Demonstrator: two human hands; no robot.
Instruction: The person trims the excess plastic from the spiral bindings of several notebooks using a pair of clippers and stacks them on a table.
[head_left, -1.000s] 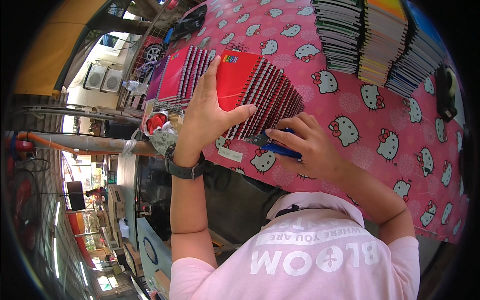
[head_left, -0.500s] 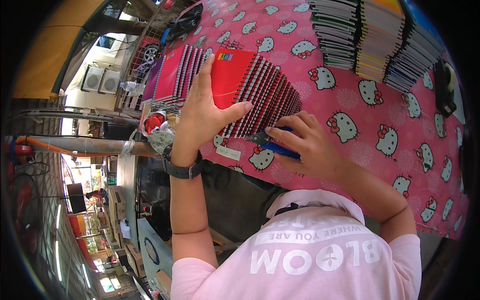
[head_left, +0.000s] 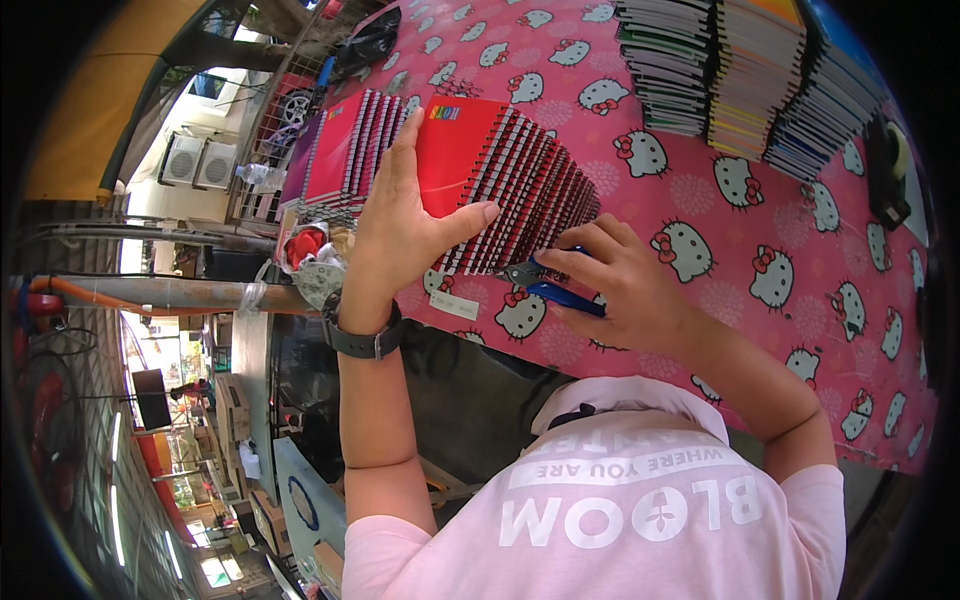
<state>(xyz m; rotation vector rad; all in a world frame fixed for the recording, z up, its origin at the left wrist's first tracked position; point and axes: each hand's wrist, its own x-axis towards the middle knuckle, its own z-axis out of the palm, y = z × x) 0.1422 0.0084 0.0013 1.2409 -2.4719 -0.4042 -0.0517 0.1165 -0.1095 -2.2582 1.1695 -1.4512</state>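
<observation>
A tall stack of red spiral-bound notebooks (head_left: 462, 155) leans on the table, its wire coils turned to the right and toward me. My left hand (head_left: 405, 215) lies along the stack's left side with fingers stretched and thumb spread over the coil edges. Wrapped round the blue handles of a pair of cutting pliers (head_left: 550, 290) is my right hand (head_left: 615, 285). The jaws are at the near lower end of the coils; whether they touch a wire is too small to tell. A small white paper slip (head_left: 454, 305) lies just below the stack.
Another pile of red and purple notebooks (head_left: 335, 145) sits left of my hand. At the back right stand several tall stacks of spiral notebooks (head_left: 755, 75). A black tape dispenser (head_left: 887, 175) rests by the right edge. A pink patterned cloth (head_left: 700, 200) covers the table.
The pliers' handles look slightly wider apart, and my right hand has moved a little. My left hand stays against the stack.
</observation>
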